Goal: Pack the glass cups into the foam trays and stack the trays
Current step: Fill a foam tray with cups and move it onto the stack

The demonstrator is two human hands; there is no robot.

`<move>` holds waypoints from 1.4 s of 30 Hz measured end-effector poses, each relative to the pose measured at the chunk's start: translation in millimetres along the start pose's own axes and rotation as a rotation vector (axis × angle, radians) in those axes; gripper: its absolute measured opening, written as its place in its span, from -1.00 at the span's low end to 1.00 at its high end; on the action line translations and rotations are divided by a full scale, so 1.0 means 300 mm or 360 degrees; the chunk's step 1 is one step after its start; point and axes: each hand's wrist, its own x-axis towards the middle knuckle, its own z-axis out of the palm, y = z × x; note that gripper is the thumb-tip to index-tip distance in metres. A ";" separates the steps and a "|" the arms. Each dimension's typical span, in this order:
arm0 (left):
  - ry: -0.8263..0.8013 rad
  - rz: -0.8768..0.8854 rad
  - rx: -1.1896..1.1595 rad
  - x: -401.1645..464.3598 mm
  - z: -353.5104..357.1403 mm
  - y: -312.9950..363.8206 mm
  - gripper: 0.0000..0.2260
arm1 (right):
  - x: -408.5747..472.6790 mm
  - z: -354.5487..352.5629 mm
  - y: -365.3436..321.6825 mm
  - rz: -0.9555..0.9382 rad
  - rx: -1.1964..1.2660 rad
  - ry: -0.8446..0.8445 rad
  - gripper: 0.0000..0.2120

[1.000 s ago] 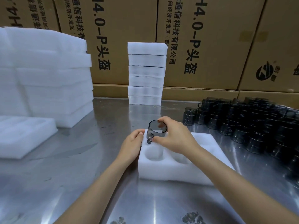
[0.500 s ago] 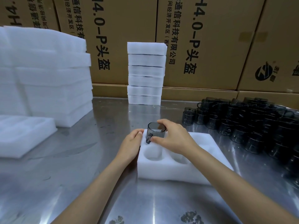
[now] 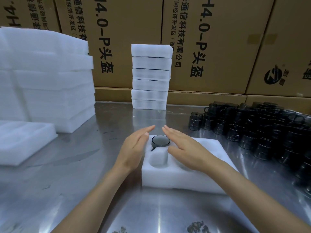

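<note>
A steel table (image 3: 67, 190) carries everything I am working on. Brown cardboard cartons (image 3: 210, 44) printed with black characters stand in a wall behind it. At my far left sits a broad pile of white foam sheets (image 3: 45, 78), with one loose foam tray (image 3: 23, 142) lying in front of it. Against the cartons, near the middle, six white foam trays form a narrow stack (image 3: 150, 76), edges roughly aligned. Along the right side of the table, dark smoked glass cups (image 3: 262, 132) with handles crowd together, upright, touching one another.

Directly before me lies the open foam tray (image 3: 198, 179), white, thick, with round pockets cut into its top. One glass cup (image 3: 161, 140) sits sunk in the far left pocket: only its dark circular rim and a short piece of its handle show above the foam, the handle pointing toward the near left. The pocket just nearer to me is empty.

My left hand (image 3: 134, 148) is spread flat, fingers straight and together, at the tray's left edge beside the cup. My right hand (image 3: 183, 148) is likewise spread, palm down over the tray, just right of the cup. Neither hand grips anything; whether they touch the rim I cannot tell.
</note>
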 end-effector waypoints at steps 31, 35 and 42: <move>0.0166 -0.0429 -0.0223 0.015 0.020 -0.083 -0.46 | -0.023 -0.182 0.474 0.1351 -0.0447 0.0469 -0.67; 0.0165 -0.0459 -0.0219 0.022 0.022 -0.102 -0.59 | -0.027 -0.167 0.503 0.1310 -0.0629 0.0377 -0.67; 0.0156 -0.0468 -0.0214 0.023 0.026 -0.106 -0.57 | -0.016 -0.159 0.477 0.1123 -0.0441 0.0574 -0.59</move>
